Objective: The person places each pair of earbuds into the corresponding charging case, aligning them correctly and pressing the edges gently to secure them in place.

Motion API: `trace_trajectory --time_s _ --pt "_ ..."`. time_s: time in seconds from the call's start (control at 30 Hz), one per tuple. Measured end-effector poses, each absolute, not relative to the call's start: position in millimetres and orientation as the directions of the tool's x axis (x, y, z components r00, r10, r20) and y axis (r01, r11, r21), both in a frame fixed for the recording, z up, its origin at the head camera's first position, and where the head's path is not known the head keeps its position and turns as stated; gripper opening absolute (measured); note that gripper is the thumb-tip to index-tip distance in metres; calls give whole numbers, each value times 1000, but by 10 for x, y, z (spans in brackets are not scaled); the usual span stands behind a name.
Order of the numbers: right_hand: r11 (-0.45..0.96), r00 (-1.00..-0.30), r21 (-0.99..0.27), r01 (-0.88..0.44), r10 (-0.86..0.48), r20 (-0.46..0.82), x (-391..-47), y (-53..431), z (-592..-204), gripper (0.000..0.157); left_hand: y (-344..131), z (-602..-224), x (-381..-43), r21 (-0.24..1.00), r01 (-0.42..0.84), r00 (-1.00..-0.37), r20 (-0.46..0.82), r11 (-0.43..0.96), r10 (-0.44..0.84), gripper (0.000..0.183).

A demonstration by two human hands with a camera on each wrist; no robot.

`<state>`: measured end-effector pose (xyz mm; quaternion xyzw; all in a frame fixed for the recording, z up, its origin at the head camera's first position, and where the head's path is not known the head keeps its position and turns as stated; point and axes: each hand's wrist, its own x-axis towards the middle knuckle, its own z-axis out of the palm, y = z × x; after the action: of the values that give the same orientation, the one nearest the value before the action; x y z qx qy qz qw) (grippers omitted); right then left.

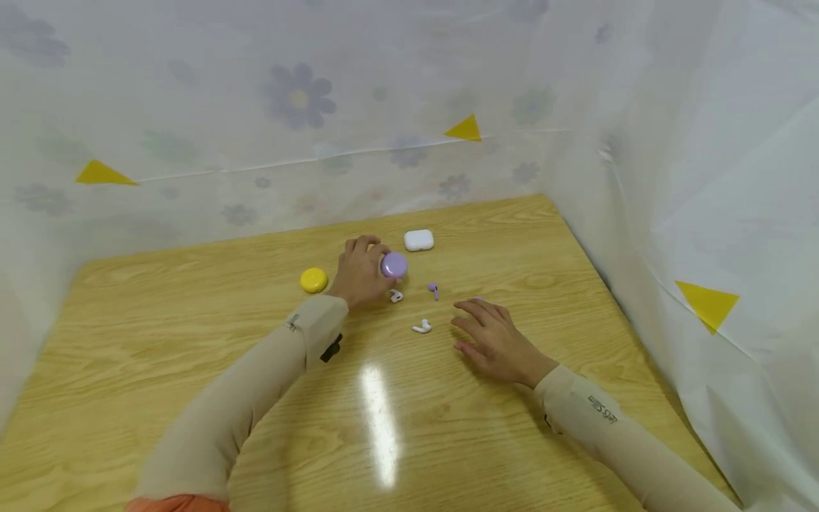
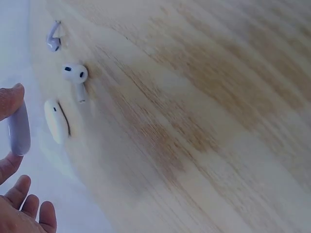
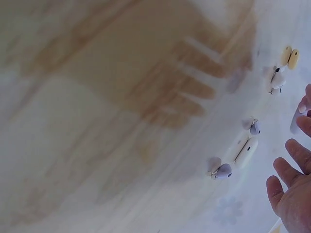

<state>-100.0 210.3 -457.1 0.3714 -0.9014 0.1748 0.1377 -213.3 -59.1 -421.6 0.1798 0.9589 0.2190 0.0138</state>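
My left hand [image 1: 365, 274] pinches a round purple earbud case [image 1: 394, 265] between thumb and finger, above the table. In the left wrist view the case [image 2: 19, 128] is seen edge-on, the other fingers loosely bent below it. A white earbud [image 1: 396, 296] lies just below that hand, and a second white earbud [image 1: 422, 326] is nearer the front. One purple earbud [image 1: 434, 290] lies between the hands. My right hand [image 1: 495, 341] hovers with fingers spread, holding nothing; another purple earbud [image 3: 223, 171] is mostly hidden behind its fingertips in the head view.
A round yellow case [image 1: 314, 280] sits left of my left hand. Behind the purple case stands a white earbud case [image 1: 419, 240]. White patterned sheeting [image 1: 384, 178] borders the wooden table [image 1: 192, 327] at the back and right.
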Motion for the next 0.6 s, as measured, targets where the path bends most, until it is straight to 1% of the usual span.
trace_trajectory --time_s 0.33,0.6 --pt "656 -692 -244 -715 -611 385 -1015 2071 -4517 39 -811 -4090 -1823 441 422 -907 213 792 365 51" --pt "625 -657 -236 -744 -621 427 -1050 2032 -4502 39 -1010 -4003 -1613 361 495 -856 358 790 373 52"
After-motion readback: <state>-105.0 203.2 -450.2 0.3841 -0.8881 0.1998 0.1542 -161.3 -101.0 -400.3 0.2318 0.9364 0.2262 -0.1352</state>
